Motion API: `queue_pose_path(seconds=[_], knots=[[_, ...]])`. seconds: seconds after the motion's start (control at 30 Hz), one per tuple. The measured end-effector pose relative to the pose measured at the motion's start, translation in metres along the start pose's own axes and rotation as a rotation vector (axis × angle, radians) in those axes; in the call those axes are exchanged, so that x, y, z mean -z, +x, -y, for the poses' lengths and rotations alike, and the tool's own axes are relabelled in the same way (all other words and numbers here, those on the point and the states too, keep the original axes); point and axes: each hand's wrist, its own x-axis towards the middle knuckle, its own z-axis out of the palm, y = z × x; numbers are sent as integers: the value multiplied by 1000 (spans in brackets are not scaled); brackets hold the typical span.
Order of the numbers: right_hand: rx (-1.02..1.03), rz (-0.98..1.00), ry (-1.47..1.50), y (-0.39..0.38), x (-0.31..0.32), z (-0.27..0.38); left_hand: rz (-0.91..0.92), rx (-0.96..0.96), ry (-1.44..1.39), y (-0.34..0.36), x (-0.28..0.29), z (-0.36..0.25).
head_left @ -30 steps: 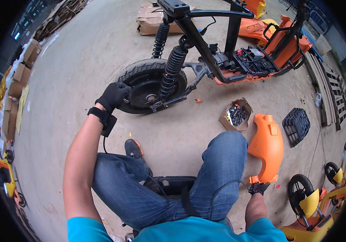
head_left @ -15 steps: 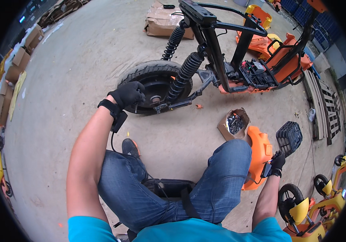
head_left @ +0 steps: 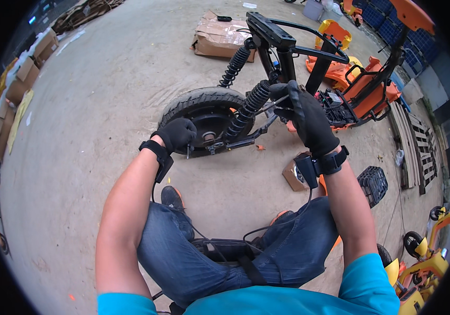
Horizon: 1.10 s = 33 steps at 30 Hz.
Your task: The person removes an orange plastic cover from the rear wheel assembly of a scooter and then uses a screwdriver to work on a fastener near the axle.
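My left hand (head_left: pixel 179 135), in a black glove, is closed beside the wheel (head_left: pixel 196 113) of a partly stripped scooter. A short thin metal piece (head_left: pixel 187 152) pokes out below its fingers; its kind cannot be told. My right hand (head_left: pixel 310 118), also gloved, is raised in front of the scooter's black frame (head_left: pixel 288 65). Between its fingers is a slim metal rod (head_left: pixel 273 104), slanting toward the spring shock absorber (head_left: pixel 251 108). The wheel's hub nut (head_left: pixel 209 136) shows between the left hand and that shock absorber.
A carton of small metal parts (head_left: pixel 294 176) stands partly behind my right wrist. A black crate (head_left: pixel 373 186) lies to the right, with wooden pallets (head_left: pixel 427 142) beyond. A large cardboard box (head_left: pixel 222 37) sits behind the wheel. Yellow scooters (head_left: pixel 430 262) stand at lower right.
My right hand has come up from the orange plastic part beside my right knee to in front of the scooter frame, now with a slim metal rod. My left hand remains by the wheel.
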Motion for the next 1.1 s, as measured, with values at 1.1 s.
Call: queue_pose_path(seconds=[1.1], knots=[[-489, -39, 386, -2, -55, -73, 56, 167, -99, -12, -16, -43]])
